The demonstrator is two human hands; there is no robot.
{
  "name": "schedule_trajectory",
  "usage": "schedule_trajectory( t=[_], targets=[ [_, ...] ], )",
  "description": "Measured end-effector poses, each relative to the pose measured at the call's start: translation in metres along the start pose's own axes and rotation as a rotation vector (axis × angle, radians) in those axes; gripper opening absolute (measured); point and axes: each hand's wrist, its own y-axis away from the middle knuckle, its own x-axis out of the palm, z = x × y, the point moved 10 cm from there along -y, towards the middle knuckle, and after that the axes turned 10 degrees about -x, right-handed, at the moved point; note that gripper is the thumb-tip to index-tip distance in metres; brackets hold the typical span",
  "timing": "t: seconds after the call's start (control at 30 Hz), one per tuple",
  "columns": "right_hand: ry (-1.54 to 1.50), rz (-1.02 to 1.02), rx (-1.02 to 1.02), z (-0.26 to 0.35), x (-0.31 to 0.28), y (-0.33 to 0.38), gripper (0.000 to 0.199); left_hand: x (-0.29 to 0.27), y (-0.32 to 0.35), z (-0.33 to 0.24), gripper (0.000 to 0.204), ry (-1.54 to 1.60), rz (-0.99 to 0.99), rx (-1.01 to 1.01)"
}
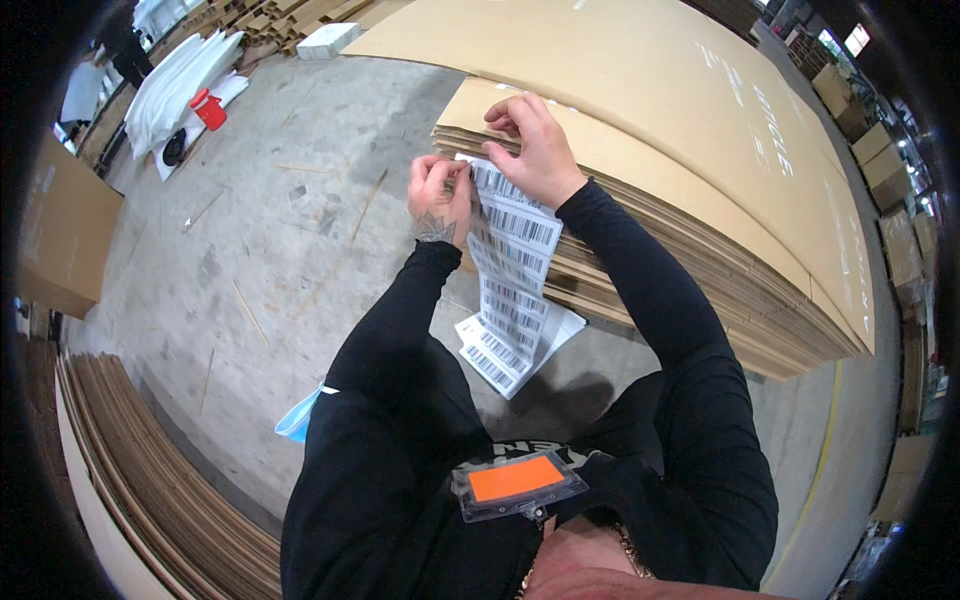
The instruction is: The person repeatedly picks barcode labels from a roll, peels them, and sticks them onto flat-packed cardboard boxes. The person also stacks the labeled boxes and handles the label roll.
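The person's left hand point(440, 200) pinches the top corner of a long white paper strip of black barcode labels point(515, 258), which hangs beside a stack of flat brown cardboard sheets point(650, 130). The right hand point(540, 150) hovers by the strip's top, its fingers curled, the thumb apart from them. I'd judge this mid-job: row upon row of labels is still on the strip; whether any sits on the cardboard, I can't tell.

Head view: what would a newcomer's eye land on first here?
First, the long white strip of barcode labels at the centre, pinched at its top by the left hand. Next, the bright orange card on the person's chest, at lower centre. Then the red container by the white sheets, upper left.
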Motion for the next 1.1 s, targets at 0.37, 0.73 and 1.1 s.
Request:
schedule_trajectory(
  t=[0.37,0.73,1.1],
  targets=[
    [-0.314,-0.003,0.125,-0.023,-0.002,0.001,0.023,-0.008,0.011,-0.03,0.01,-0.058,0.024,0.125],
    [-0.429,-0.029,0.14,-0.033,0.001,0.004,0.03,-0.008,0.011,-0.034,0.026,-0.15,0.084,0.096],
    [-0.407,-0.038,0.152,-0.029,-0.004,0.005,0.027,-0.022,0.027,-0.068,0.049,-0.196,0.063,0.247]
  ],
)
